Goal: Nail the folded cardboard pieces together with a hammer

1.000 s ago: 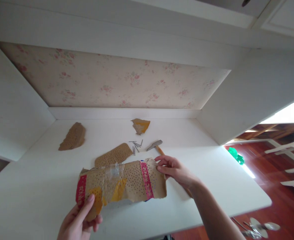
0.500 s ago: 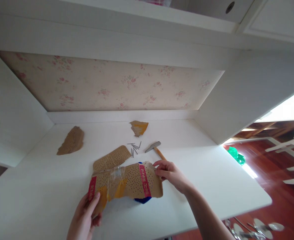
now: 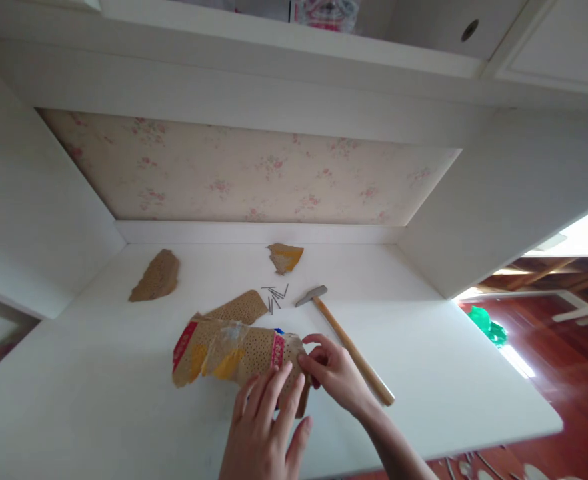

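Observation:
A torn piece of perforated cardboard (image 3: 257,350) lies over a blue object (image 3: 279,331), of which only small parts show. Pink printed strips, yellow patches and clear tape cover parts of it. My right hand (image 3: 337,373) pinches its right end between thumb and fingers. Spread fingers of my left hand (image 3: 267,423) rest on the cardboard's front right part, without gripping it. Just behind lies a second perforated cardboard piece (image 3: 241,309). To the right of my right hand is a hammer (image 3: 351,347) with a wooden handle, its metal head pointing away.
Several loose nails (image 3: 275,295) lie left of the hammer head. Farther back are a cardboard scrap with a yellow patch (image 3: 285,257) and a brown scrap (image 3: 157,276) at left. Side panels and an overhead shelf (image 3: 324,50) enclose the white tabletop (image 3: 444,373).
My left hand has let go of the cardboard's left end and moved right, onto its front right part. The right end now bends downward. My right hand still holds it.

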Tool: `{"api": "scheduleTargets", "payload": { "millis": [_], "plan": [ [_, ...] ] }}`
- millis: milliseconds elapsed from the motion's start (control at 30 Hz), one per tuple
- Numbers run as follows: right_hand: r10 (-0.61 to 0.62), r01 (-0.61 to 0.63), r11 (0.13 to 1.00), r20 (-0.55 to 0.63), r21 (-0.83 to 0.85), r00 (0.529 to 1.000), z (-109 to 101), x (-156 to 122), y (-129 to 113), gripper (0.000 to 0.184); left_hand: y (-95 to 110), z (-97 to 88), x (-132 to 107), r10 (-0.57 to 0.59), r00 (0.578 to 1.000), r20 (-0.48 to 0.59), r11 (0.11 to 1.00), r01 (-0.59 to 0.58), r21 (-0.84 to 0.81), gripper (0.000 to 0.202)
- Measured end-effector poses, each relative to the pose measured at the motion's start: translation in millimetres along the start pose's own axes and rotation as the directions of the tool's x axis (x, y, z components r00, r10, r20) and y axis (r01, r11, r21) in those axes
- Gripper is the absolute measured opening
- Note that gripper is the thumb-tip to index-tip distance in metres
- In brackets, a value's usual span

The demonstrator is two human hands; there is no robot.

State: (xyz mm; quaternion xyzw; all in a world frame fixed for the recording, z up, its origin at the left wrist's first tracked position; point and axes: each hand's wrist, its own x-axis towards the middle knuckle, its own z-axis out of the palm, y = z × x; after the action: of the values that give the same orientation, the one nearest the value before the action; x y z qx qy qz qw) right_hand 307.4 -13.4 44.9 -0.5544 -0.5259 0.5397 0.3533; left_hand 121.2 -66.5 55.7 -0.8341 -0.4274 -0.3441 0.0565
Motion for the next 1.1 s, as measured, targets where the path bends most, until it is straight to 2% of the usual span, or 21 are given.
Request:
{"api": "scheduleTargets", "payload": {
  "millis": [100, 167, 300, 367, 467, 600, 700, 833, 1000, 1100],
  "plan": [
    [-0.022, 0.026, 0.997, 0.054, -0.069, 0.998, 2, -4, 1, 0.029, -2, 9.5, 3, -0.029, 0.999, 0.022, 0.998, 0.028, 0.061, 0.036],
    [-0.042, 0.052, 0.990, 0.079, -0.135, 0.996, -4, 1, -1, 0.028, -8, 9.8, 1, 0.001, 0.998, 0.066, 0.998, -0.005, 0.069, 0.035],
    [-0.119, 0.121, 0.928, 0.027, -0.352, 0.993, -24, 38, -14, 0.040, -20, 3.8, -2, 0.085, 0.983, 0.163, 0.992, -0.099, 0.077, 0.040],
    [-0.163, 0.144, 0.850, 0.007, -0.506, 0.987, -30, 65, -23, 0.033, -23, 2.0, -1, 0.097, 0.981, 0.165, 0.992, -0.109, 0.065, 0.041],
    [-0.204, 0.173, 0.669, 0.045, -0.723, 0.978, -30, 108, -34, 0.023, -27, 2.4, 0, 0.114, 0.981, 0.159, 0.992, -0.121, 0.030, 0.036],
    [-0.148, 0.217, 0.404, 0.171, -0.889, 0.974, -22, 154, -38, 0.025, -34, 1.3, 2, 0.129, 0.979, 0.156, 0.992, -0.127, -0.021, 0.028],
    [-0.072, 0.279, 0.232, 0.270, -0.932, 0.960, -20, 175, -36, 0.025, -39, -4.2, 4, 0.112, 0.987, 0.115, 0.993, -0.106, -0.059, 0.020],
    [-0.034, 0.409, 0.074, 0.408, -0.910, 0.913, -22, 188, -34, 0.024, -43, -9.3, 1, 0.094, 0.994, 0.061, 0.990, -0.087, -0.109, 0.024],
    [-0.046, 0.533, -0.048, 0.535, -0.845, 0.843, -23, 192, -28, 0.023, -46, -0.1, -20, -0.010, 1.000, -0.006, 0.995, 0.009, -0.097, 0.026],
    [-0.076, 0.546, -0.080, 0.551, -0.834, 0.831, -22, 191, -23, 0.025, -50, 2.7, -29, -0.020, 1.000, -0.018, 0.997, 0.019, -0.071, 0.035]
  ]
}}
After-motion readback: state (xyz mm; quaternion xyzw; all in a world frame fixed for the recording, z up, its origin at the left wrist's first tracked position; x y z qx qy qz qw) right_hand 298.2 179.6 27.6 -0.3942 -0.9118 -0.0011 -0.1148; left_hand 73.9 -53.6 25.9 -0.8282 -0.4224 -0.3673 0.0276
